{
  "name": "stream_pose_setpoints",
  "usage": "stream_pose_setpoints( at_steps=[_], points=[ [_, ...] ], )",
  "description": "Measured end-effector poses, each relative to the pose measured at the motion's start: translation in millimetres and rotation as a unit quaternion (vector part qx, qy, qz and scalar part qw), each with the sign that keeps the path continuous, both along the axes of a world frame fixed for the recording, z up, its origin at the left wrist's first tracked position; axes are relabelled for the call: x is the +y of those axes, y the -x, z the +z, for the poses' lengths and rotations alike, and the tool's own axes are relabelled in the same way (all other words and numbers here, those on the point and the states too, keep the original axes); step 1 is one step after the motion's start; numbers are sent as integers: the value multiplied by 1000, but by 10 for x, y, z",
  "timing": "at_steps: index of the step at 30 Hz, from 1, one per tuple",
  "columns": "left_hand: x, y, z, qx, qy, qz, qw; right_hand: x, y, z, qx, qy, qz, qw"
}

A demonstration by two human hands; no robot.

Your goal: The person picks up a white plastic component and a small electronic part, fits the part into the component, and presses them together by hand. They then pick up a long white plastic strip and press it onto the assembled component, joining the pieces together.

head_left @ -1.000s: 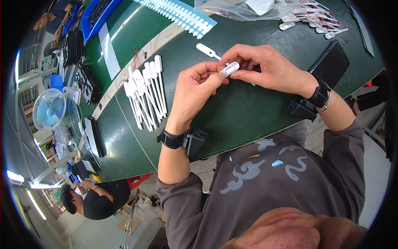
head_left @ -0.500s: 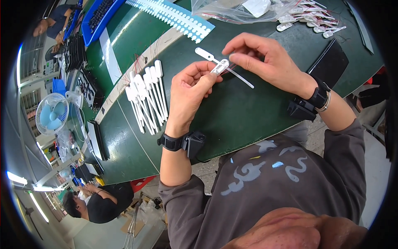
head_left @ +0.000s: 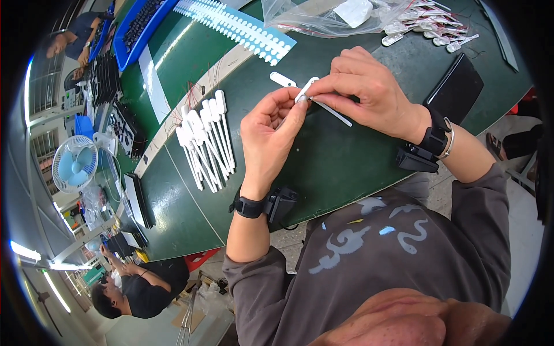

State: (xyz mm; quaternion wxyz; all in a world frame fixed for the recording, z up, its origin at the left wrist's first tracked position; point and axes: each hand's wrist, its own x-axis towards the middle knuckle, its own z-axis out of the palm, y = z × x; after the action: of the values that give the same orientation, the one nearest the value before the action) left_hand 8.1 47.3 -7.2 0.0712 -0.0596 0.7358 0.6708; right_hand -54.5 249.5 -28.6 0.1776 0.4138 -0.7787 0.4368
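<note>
My left hand (head_left: 271,124) is closed, pinching a small white spoon-shaped plastic part (head_left: 306,89) between thumb and fingers. At its edge, the thumb and forefinger of my right hand (head_left: 372,95) are pressed together, touching the part; anything between them is too small to make out. Beneath the hands, a second white plastic stick (head_left: 281,79) with a rounded head lies on the table, its middle hidden by my fingers. Left of my left hand is a bundle of white sticks with rounded heads (head_left: 202,130).
On the green table (head_left: 323,167) lie a black phone (head_left: 456,86), several clear-headed parts with red wires (head_left: 427,26), a plastic bag (head_left: 306,20) and a blue sheet of white stickers (head_left: 242,29). A blue tray (head_left: 122,43) stands far left. Two other people sit at left.
My right hand has moved left and its thumb and forefinger have closed at the white part. The part has tilted in my left hand, so its clear inner face no longer shows.
</note>
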Motion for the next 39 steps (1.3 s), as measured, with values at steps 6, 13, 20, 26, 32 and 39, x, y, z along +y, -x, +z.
stream_pose_setpoints(
  at_steps=[6,13,20,26,32,39],
  points=[
    [8,-8,-34,-7,-20,8,1000,-6,-4,-13,6,-13,-14,1000],
    [18,-4,-60,-26,-32,3,999,-22,-26,107,-146,86,-33,985],
    [62,-13,-153,76,-1,10,997,38,16,94,-322,41,17,946],
    [78,-22,-144,219,204,-24,954,49,22,107,-366,48,8,929],
    [55,-9,-222,250,254,-7,934,77,23,94,-365,49,-10,930],
    [13,41,-256,215,262,25,940,33,92,119,-271,20,-43,962]
  ],
)
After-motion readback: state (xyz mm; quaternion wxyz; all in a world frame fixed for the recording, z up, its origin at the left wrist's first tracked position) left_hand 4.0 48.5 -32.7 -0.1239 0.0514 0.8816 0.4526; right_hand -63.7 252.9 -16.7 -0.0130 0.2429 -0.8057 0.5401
